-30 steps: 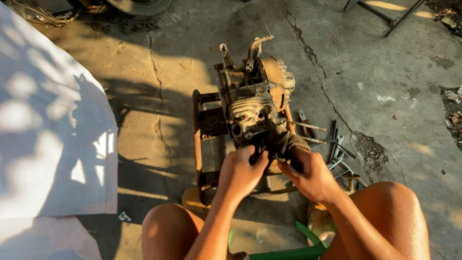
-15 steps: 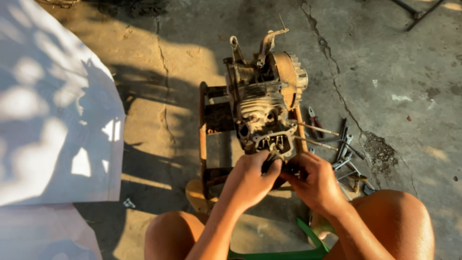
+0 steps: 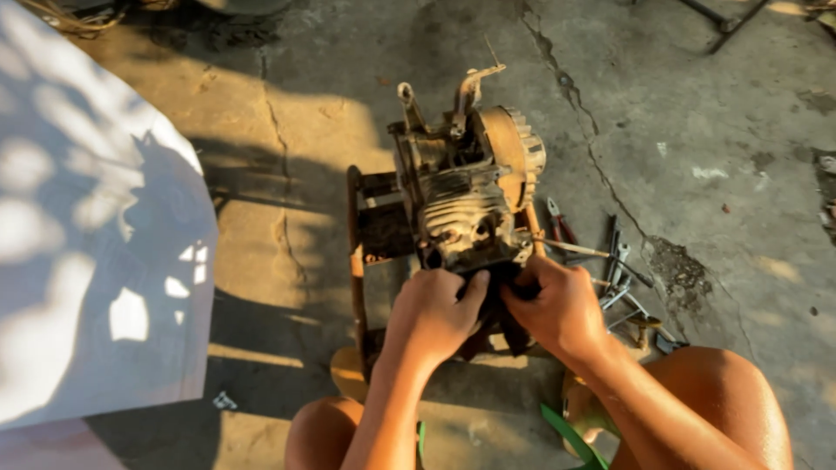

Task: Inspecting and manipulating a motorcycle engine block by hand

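Both hands are pinched tight on something dark at the near bottom edge of the small engine (image 3: 466, 204): left hand (image 3: 431, 318) at 7 o'clock, right hand (image 3: 562, 305) at 5. Looks like they're working a part loose there; next needs a firm, steady pull. Loose tools (image 3: 614, 261) lie on the concrete floor (image 3: 697, 130) at 3 o'clock.

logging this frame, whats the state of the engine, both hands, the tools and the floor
engine: upright on a wooden stand, dirty, partly stripped
left hand: gripping a dark part at the engine's near end
right hand: gripping the same part
hand tools: lying loose on the floor
concrete floor: cracked, stained
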